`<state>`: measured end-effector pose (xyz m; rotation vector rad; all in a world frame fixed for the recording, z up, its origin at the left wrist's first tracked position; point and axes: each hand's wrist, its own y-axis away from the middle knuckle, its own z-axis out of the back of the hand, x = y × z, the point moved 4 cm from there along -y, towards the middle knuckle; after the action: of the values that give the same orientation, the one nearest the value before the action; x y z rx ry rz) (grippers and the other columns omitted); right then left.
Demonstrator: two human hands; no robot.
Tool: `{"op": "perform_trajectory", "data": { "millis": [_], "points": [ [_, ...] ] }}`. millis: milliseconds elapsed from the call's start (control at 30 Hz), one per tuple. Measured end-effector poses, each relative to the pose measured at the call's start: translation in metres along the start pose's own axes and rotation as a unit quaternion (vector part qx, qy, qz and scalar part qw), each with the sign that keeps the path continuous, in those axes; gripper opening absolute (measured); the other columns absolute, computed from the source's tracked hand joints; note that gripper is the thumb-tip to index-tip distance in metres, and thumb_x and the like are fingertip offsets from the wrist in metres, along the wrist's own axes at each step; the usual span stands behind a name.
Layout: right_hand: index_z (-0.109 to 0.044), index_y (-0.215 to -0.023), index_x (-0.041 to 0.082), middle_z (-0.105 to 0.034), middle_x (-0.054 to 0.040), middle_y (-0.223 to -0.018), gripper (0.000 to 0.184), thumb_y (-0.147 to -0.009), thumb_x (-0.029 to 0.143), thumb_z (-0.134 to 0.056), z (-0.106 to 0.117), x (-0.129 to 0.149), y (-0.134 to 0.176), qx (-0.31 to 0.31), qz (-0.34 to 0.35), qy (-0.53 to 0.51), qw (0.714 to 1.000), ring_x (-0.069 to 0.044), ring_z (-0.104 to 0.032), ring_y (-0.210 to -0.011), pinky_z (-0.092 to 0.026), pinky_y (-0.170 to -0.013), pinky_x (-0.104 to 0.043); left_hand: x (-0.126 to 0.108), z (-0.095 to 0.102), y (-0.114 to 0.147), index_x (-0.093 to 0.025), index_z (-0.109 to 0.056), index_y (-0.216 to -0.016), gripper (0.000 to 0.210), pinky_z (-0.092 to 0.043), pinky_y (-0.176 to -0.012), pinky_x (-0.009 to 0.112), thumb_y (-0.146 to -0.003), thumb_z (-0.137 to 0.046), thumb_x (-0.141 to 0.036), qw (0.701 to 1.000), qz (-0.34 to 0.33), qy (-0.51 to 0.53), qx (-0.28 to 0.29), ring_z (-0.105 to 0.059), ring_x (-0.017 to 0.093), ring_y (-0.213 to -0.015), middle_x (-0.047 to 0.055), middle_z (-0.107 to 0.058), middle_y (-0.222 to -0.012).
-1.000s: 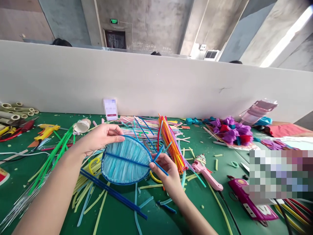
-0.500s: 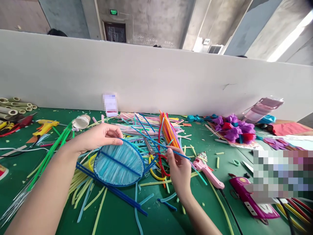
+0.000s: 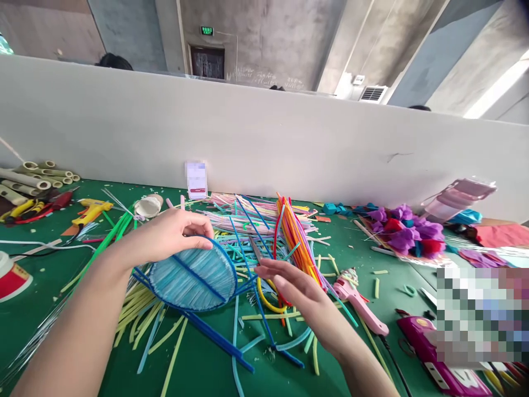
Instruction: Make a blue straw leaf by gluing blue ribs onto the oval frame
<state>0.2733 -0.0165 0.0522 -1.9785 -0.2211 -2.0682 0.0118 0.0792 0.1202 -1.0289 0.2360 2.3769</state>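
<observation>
My left hand (image 3: 185,231) pinches the upper edge of a leaf-shaped blue piece (image 3: 194,278), made of pale blue fibres with a darker blue pipe-cleaner rim and midrib. My right hand (image 3: 291,281) is open, its fingers stretched out over the scissors (image 3: 255,251); whether they touch is hard to tell. Beside its fingertips runs a long blue pipe cleaner (image 3: 263,314), lying loose. Several dark blue pipe cleaners (image 3: 219,336) lie below the leaf shape. A bundle of orange and red pipe cleaners (image 3: 295,240) is just behind my right hand, and a yellow loop (image 3: 270,300) shows under it.
A pink glue gun (image 3: 359,303) lies to the right, near a magenta device (image 3: 438,353). Purple and red paper flowers (image 3: 407,231) are at the back right. A yellow glue gun (image 3: 91,212), bamboo tubes (image 3: 37,179) and a paper cup (image 3: 14,278) are leftward. A white partition (image 3: 264,138) stands behind.
My right hand has let go of the long blue pipe cleaner and moved slightly left toward the scissors, fingers opening. My left hand still holds the leaf shape. The view has shifted slightly.
</observation>
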Motion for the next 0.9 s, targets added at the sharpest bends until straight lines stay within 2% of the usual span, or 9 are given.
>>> {"op": "perform_trajectory", "data": {
  "millis": [167, 267, 400, 500, 600, 667, 733, 800, 900],
  "points": [
    [-0.058, -0.132, 0.026, -0.069, -0.008, -0.123, 0.051, -0.088, 0.05, -0.066, -0.028, -0.003, -0.022, -0.058, -0.003, 0.134, 0.989, -0.022, -0.064, -0.114, -0.052, -0.095, -0.038, -0.006, -0.014, -0.006, -0.026, -0.071, -0.078, 0.015, -0.049, -0.065, 0.026, -0.081, -0.071, -0.041, 0.999, -0.004, -0.019, 0.026, -0.068, 0.018, -0.073, -0.004, -0.073, -0.075],
    [-0.065, -0.113, 0.021, -0.069, -0.0002, -0.084, 0.032, -0.091, 0.045, -0.062, -0.047, -0.007, -0.035, -0.025, 0.025, 0.168, 0.985, -0.015, -0.061, -0.074, -0.047, -0.062, -0.025, -0.02, -0.021, -0.007, -0.025, -0.071, -0.08, 0.016, -0.052, -0.066, 0.027, -0.082, -0.07, -0.041, 0.999, -0.039, -0.006, 0.007, -0.07, 0.019, -0.073, -0.002, -0.074, -0.077],
    [-0.056, -0.074, 0.018, -0.049, 0.0051, -0.064, 0.035, -0.092, 0.047, -0.06, -0.048, -0.013, -0.039, -0.032, 0.035, 0.109, 0.993, -0.009, -0.041, -0.059, -0.031, -0.051, -0.022, -0.048, -0.009, 0.008, -0.025, -0.073, -0.096, 0.018, -0.055, -0.084, 0.03, -0.088, -0.067, -0.04, 0.964, -0.14, -0.024, -0.224, -0.071, 0.02, -0.096, 0.003, -0.077, -0.103],
    [-0.06, -0.085, 0.018, -0.057, 0.0038, -0.072, 0.034, -0.088, 0.052, -0.065, -0.038, -0.019, -0.034, -0.049, -0.004, -0.04, 0.998, -0.01, -0.047, -0.063, -0.037, -0.055, -0.021, -0.054, -0.002, 0.033, -0.023, -0.071, -0.098, 0.018, -0.054, -0.093, 0.034, -0.095, -0.058, -0.036, 0.879, -0.179, 0.022, -0.442, -0.069, 0.02, -0.102, 0.005, -0.075, -0.105],
    [-0.062, -0.099, 0.02, -0.063, 0.0034, -0.077, 0.037, -0.083, 0.052, -0.072, -0.025, -0.022, -0.03, -0.109, -0.06, -0.181, 0.976, -0.009, -0.051, -0.059, -0.039, -0.051, -0.02, -0.033, -0.014, 0.047, -0.021, -0.066, -0.11, 0.025, -0.052, -0.097, 0.035, -0.095, -0.058, -0.039, 0.831, -0.134, 0.129, -0.525, -0.066, 0.022, -0.11, 0.009, -0.07, -0.119],
    [-0.063, -0.106, 0.021, -0.068, 0.0025, -0.084, 0.041, -0.08, 0.05, -0.076, -0.021, -0.023, -0.03, -0.147, -0.072, -0.241, 0.957, -0.008, -0.052, -0.057, -0.041, -0.049, -0.02, -0.012, -0.035, 0.044, -0.021, -0.061, -0.123, 0.041, -0.049, -0.102, 0.036, -0.09, -0.064, -0.046, 0.853, -0.077, 0.227, -0.463, -0.061, 0.025, -0.121, 0.011, -0.063, -0.132],
    [-0.064, -0.109, 0.021, -0.07, 0.0015, -0.09, 0.043, -0.078, 0.047, -0.079, -0.021, -0.023, -0.031, -0.167, -0.07, -0.269, 0.946, -0.008, -0.054, -0.057, -0.043, -0.049, -0.019, 0.01, -0.069, 0.036, -0.023, -0.057, -0.13, 0.051, -0.053, -0.097, 0.038, -0.09, -0.062, -0.053, 0.878, 0.03, 0.383, -0.286, -0.061, 0.027, -0.122, 0.011, -0.064, -0.134],
    [-0.065, -0.107, 0.021, -0.071, 0.0021, -0.087, 0.043, -0.076, 0.046, -0.081, -0.024, -0.026, -0.033, -0.172, -0.071, -0.279, 0.942, -0.007, -0.055, -0.056, -0.044, -0.048, -0.018, 0.019, -0.1, 0.033, -0.02, -0.058, -0.13, 0.057, -0.056, -0.091, 0.041, -0.089, -0.059, -0.059, 0.855, 0.087, 0.496, -0.127, -0.063, 0.031, -0.121, 0.014, -0.067, -0.13],
    [-0.066, -0.1, 0.02, -0.069, 0.0033, -0.078, 0.038, -0.077, 0.048, -0.08, -0.029, -0.031, -0.033, -0.155, -0.081, -0.268, 0.947, -0.007, -0.054, -0.055, -0.044, -0.049, -0.017, 0.025, -0.123, 0.033, -0.02, -0.06, -0.128, 0.053, -0.06, -0.086, 0.038, -0.083, -0.075, -0.044, 0.823, 0.142, 0.545, -0.075, -0.067, 0.03, -0.113, 0.011, -0.07, -0.126]
  ]
}}
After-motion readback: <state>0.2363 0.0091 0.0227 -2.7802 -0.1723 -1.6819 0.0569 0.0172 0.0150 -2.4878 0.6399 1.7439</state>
